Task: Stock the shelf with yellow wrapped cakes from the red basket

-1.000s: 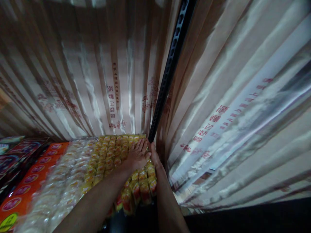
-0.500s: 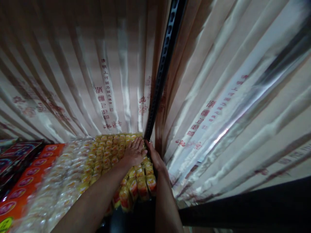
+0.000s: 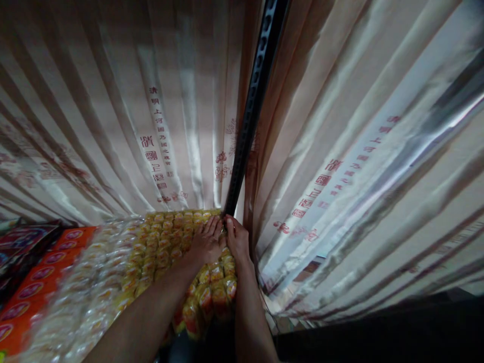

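Rows of small yellow wrapped packets [image 3: 164, 244] stand packed together on the shelf, with red on the lower part of the front ones. My left hand [image 3: 207, 241] lies flat on top of them near the back right corner, its fingers stretched forward. Beside it, my right hand [image 3: 238, 239] is at the outer right edge of the rows, close to the foot of the dark perforated metal post [image 3: 245, 126]. Its fingers are bent inward toward the corner packets; what they hold, if anything, is hidden.
Left of the yellow packets lie clear-wrapped pale packets [image 3: 86, 272], orange packaging [image 3: 49, 269] and dark printed packs [image 3: 26, 247]. Pleated cream curtains [image 3: 189, 101] with red lettering hang behind and to the right [image 3: 287, 201]. A dark bar [image 3: 378, 322] runs along the lower right.
My right hand's fingers have bent in more at the corner by the post. My left hand stays flat on the packets, shifted slightly. The view has moved a little.
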### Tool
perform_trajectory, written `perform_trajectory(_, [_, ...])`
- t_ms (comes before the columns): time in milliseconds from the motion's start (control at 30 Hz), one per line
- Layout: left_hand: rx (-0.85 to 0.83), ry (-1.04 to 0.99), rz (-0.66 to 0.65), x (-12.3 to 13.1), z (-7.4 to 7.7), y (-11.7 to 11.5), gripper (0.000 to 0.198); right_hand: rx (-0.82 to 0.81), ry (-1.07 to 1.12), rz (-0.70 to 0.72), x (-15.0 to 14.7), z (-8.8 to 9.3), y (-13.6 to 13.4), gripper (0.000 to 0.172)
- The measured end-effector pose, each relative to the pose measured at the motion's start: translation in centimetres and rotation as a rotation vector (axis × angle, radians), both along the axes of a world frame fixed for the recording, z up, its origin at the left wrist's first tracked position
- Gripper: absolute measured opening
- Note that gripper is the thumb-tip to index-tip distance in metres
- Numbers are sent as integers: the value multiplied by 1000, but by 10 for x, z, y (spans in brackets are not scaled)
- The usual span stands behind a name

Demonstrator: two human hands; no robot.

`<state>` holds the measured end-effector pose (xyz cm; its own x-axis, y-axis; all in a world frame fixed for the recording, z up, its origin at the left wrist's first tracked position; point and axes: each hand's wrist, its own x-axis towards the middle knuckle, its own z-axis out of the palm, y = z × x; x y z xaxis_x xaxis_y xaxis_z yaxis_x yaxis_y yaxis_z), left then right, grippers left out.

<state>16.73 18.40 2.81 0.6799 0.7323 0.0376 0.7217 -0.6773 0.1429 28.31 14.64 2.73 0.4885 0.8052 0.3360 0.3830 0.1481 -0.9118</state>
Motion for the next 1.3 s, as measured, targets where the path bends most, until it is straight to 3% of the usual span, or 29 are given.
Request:
perform_trajectory(200, [-29,-3,14,1,4,-3,62,3,-88,-118,19,17,1,43])
perform_trajectory(400, [-12,-11,13,1,1,-2,63,82,243,-235,15,30,-6,51])
perform_trajectory(533, [-27,-1,20,0,6,-5,63,36,319,-257,0,24,-37,51])
perform_trajectory(700, [-53,1,8,-2,16,-9,64,-193,210,-100,-16,11,-90,50])
perform_trajectory(800, [-65,5,10,-2,20,-11,63,-260,203,46,-21,3,-104,57])
perform_trajectory(1000, [-46,2,4,-3,16,-10,62,-267,244,204,-28,-5,-94,70])
perform_trajectory(1167, [-33,4,-15,-5,10,-8,61,-321,180,197,-39,-6,-89,70])
perform_trajectory(1300, [-79,1,-8,-7,18,-12,61,-296,204,198,-42,-9,-91,68])
